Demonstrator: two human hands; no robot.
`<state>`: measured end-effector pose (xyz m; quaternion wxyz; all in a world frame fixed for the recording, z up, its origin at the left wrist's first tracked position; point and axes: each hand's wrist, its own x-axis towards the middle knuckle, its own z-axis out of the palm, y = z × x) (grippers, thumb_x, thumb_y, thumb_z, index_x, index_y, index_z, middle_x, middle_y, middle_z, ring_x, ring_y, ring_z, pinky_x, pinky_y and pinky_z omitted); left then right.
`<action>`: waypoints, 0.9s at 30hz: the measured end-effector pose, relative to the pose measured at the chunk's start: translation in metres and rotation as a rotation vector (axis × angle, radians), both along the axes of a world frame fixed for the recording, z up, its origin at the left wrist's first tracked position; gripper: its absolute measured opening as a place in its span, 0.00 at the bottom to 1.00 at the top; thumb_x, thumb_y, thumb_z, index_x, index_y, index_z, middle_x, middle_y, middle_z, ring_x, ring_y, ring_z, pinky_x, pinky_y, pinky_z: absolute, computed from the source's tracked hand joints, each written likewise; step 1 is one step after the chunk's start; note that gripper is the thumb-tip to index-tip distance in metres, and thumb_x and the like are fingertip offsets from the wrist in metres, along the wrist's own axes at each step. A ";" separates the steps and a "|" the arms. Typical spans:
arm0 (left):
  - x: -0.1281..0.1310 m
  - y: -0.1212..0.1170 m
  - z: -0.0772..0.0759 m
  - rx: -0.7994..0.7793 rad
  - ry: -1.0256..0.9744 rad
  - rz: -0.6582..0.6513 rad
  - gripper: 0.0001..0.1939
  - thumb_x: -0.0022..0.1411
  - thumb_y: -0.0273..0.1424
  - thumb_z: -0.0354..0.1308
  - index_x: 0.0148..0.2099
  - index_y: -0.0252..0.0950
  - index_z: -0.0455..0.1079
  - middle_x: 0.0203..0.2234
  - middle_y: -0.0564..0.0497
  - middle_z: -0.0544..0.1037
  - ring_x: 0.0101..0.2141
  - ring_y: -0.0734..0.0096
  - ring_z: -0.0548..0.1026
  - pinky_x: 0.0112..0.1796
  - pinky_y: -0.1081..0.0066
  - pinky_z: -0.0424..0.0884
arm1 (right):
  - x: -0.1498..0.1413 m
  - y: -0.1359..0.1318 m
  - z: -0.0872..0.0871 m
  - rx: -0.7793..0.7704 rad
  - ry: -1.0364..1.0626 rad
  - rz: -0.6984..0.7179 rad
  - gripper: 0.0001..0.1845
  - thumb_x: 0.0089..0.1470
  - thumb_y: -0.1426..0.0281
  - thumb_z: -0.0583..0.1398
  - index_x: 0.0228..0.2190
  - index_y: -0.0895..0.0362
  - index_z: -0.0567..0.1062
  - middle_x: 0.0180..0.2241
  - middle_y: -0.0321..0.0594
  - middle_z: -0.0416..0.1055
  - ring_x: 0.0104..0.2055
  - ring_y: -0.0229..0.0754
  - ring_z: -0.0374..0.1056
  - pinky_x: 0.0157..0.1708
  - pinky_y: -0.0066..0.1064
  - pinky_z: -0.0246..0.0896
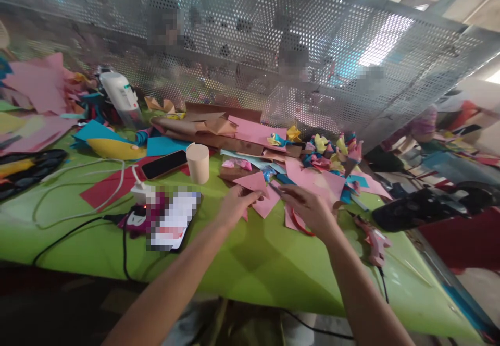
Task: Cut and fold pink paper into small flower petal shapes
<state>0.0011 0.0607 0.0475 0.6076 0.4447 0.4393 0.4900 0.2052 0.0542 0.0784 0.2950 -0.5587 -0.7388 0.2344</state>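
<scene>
My left hand pinches a folded piece of pink paper between thumb and fingers, above the green tabletop. To its right, my right hand is closed around a pair of scissors; their red handle shows below the palm and a dark blade tip points toward the paper. The fingers hide most of the scissors. Beneath and behind both hands lie pink paper sheets. A crumpled blue piece and small pink scraps are just beyond the left hand.
Left of my hands are a beige paper cup, a dark phone, a lit phone, and a plugged power strip with cables. On the right lie a pink glue gun and a black bottle. Perforated metal panel stands behind.
</scene>
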 end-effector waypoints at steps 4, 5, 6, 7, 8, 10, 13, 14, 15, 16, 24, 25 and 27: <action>-0.002 0.001 -0.001 0.084 0.133 -0.133 0.13 0.53 0.36 0.63 0.37 0.31 0.77 0.27 0.47 0.79 0.29 0.68 0.74 0.26 0.74 0.66 | -0.036 0.011 -0.007 -0.102 0.387 0.138 0.18 0.53 0.57 0.62 0.40 0.55 0.78 0.32 0.40 0.77 0.31 0.42 0.70 0.30 0.31 0.64; -0.004 0.002 0.001 0.103 0.162 -0.183 0.13 0.53 0.36 0.63 0.38 0.31 0.77 0.28 0.47 0.80 0.29 0.67 0.75 0.27 0.73 0.67 | -0.041 0.013 -0.010 -0.092 0.440 0.120 0.16 0.51 0.57 0.63 0.36 0.56 0.78 0.29 0.39 0.75 0.29 0.41 0.68 0.29 0.31 0.62; -0.009 0.003 0.003 0.123 0.193 -0.223 0.13 0.54 0.35 0.62 0.39 0.31 0.76 0.29 0.47 0.80 0.30 0.67 0.76 0.28 0.72 0.68 | -0.043 0.015 -0.013 -0.078 0.488 0.095 0.14 0.50 0.58 0.64 0.32 0.56 0.78 0.26 0.37 0.73 0.27 0.39 0.66 0.28 0.30 0.61; -0.014 0.004 0.005 0.150 0.217 -0.241 0.13 0.55 0.35 0.62 0.40 0.31 0.76 0.30 0.47 0.81 0.31 0.67 0.77 0.31 0.71 0.70 | -0.044 0.017 -0.015 -0.065 0.543 0.060 0.13 0.49 0.58 0.65 0.28 0.56 0.77 0.24 0.35 0.71 0.26 0.38 0.65 0.27 0.29 0.59; -0.020 0.006 0.008 0.183 0.234 -0.221 0.13 0.56 0.34 0.62 0.43 0.32 0.75 0.33 0.46 0.81 0.33 0.67 0.77 0.35 0.70 0.71 | -0.042 0.019 -0.017 -0.063 0.602 0.023 0.13 0.49 0.58 0.65 0.27 0.56 0.76 0.23 0.34 0.70 0.26 0.38 0.64 0.27 0.29 0.59; -0.032 0.010 0.013 0.272 0.365 -0.066 0.12 0.62 0.34 0.57 0.45 0.35 0.74 0.40 0.46 0.81 0.37 0.67 0.78 0.39 0.68 0.72 | -0.035 0.021 -0.020 -0.103 0.712 -0.026 0.13 0.48 0.59 0.66 0.27 0.55 0.75 0.24 0.33 0.70 0.26 0.37 0.64 0.27 0.28 0.59; -0.045 0.014 0.018 0.308 0.845 0.125 0.08 0.63 0.30 0.56 0.41 0.36 0.75 0.38 0.46 0.81 0.39 0.63 0.77 0.41 0.66 0.70 | -0.023 0.023 -0.024 -0.164 0.817 -0.075 0.13 0.46 0.58 0.67 0.27 0.55 0.74 0.24 0.33 0.72 0.25 0.37 0.65 0.28 0.29 0.61; -0.047 0.014 0.019 0.303 1.007 0.109 0.07 0.62 0.29 0.57 0.40 0.36 0.75 0.37 0.46 0.81 0.40 0.60 0.77 0.41 0.66 0.69 | -0.020 0.024 -0.025 -0.170 0.838 -0.087 0.14 0.45 0.58 0.68 0.27 0.54 0.75 0.24 0.33 0.72 0.26 0.38 0.66 0.28 0.29 0.61; -0.048 0.014 0.018 0.293 1.147 0.056 0.06 0.61 0.30 0.59 0.40 0.36 0.75 0.38 0.45 0.81 0.41 0.58 0.76 0.41 0.65 0.69 | -0.018 0.026 -0.026 -0.166 0.858 -0.097 0.14 0.45 0.58 0.68 0.27 0.54 0.75 0.25 0.33 0.72 0.26 0.37 0.66 0.28 0.29 0.62; -0.048 0.013 0.018 0.284 1.260 -0.013 0.07 0.59 0.30 0.61 0.40 0.35 0.76 0.38 0.44 0.80 0.42 0.56 0.76 0.41 0.65 0.69 | -0.017 0.027 -0.027 -0.159 0.874 -0.105 0.13 0.44 0.58 0.68 0.27 0.54 0.75 0.25 0.33 0.72 0.26 0.37 0.66 0.28 0.29 0.62; -0.044 0.011 0.006 0.251 1.497 -0.212 0.09 0.56 0.30 0.62 0.40 0.34 0.75 0.37 0.40 0.79 0.42 0.50 0.75 0.38 0.65 0.66 | -0.019 0.027 -0.030 -0.177 0.822 -0.018 0.13 0.47 0.58 0.66 0.26 0.55 0.74 0.23 0.33 0.68 0.26 0.37 0.62 0.27 0.29 0.57; -0.045 0.011 0.006 0.247 1.459 -0.220 0.07 0.56 0.30 0.61 0.38 0.34 0.74 0.36 0.42 0.79 0.40 0.52 0.76 0.37 0.66 0.66 | -0.020 0.025 -0.029 -0.182 0.800 0.002 0.13 0.47 0.58 0.65 0.26 0.55 0.74 0.23 0.33 0.68 0.25 0.37 0.61 0.27 0.29 0.56; -0.046 0.011 0.006 0.249 1.314 -0.211 0.05 0.58 0.31 0.59 0.36 0.36 0.74 0.33 0.45 0.79 0.37 0.57 0.76 0.34 0.68 0.65 | -0.024 0.021 -0.026 -0.182 0.760 0.044 0.13 0.48 0.58 0.64 0.26 0.55 0.74 0.23 0.33 0.67 0.26 0.37 0.60 0.27 0.29 0.54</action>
